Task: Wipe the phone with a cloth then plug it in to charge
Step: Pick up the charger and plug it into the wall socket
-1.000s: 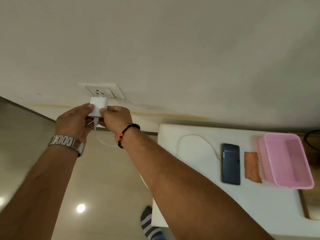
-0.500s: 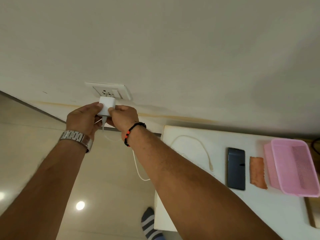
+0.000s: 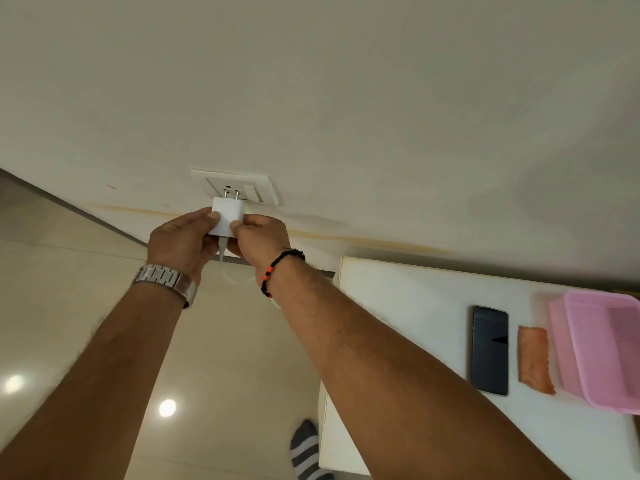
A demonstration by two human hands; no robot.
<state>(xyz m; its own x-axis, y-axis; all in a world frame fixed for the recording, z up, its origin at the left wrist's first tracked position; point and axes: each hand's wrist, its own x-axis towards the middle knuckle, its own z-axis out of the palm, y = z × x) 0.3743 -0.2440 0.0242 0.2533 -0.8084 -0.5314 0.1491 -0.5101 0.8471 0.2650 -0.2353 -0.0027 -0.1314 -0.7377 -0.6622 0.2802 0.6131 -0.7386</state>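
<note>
A white charger adapter [image 3: 227, 216] is pinched between my left hand [image 3: 180, 242] and my right hand [image 3: 259, 239], low on the wall. Its two metal pins point at the white wall socket [image 3: 235, 188] and their tips reach the socket face. A white cable [image 3: 235, 279] hangs from the adapter and passes behind my right wrist. The dark phone [image 3: 490, 349] lies face up on the white table [image 3: 408, 306], to the right. An orange cloth [image 3: 535, 360] lies beside the phone, on its right.
A pink plastic basket [image 3: 602, 344] stands at the table's right end, next to the cloth. The table's back edge runs against the wall. Glossy beige floor tiles lie below the socket, and a striped sock [image 3: 306, 452] shows by the table's left edge.
Both hands have carried the adapter up toward the socket, and its pins now show at the socket face. The view has shifted, so the table, phone and basket sit further right.
</note>
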